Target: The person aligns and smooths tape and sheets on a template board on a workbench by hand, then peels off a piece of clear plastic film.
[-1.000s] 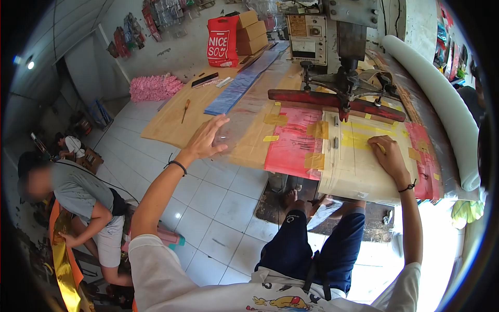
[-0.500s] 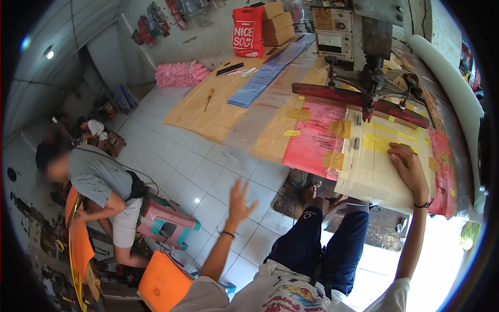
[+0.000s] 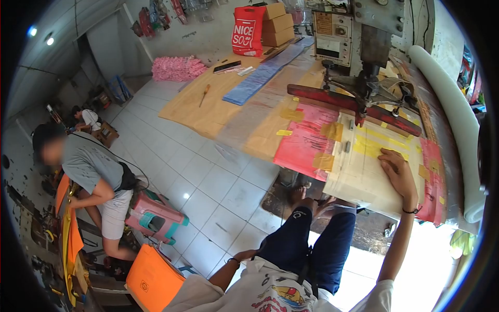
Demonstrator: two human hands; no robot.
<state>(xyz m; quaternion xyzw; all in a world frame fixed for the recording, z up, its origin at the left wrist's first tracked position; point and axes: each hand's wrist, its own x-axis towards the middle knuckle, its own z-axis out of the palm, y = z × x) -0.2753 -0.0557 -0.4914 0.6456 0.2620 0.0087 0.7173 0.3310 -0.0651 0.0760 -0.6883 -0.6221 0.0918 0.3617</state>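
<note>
Resting with the right hand point(image 3: 397, 172), relaxed and gripping nothing visible, right on the cream sheet point(image 3: 358, 179), mostly spread toward ten o'clock. Well apart at eight o'clock with the left hand point(image 3: 245, 255), beside the navy shorts point(image 3: 283, 250); impossible to tell whether holding anything. Out to eleven o'clock from the nearer right hand, on to the red press bar point(image 3: 340, 102), not touching the fingers, stretching lengthwise from ten to four.

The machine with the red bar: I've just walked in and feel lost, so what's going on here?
The person's right hand rests on the pale sheet, on the near side of the red bar. The left hand is down by the thigh, off the table. To the left, another person holds orange and gold material.
</note>
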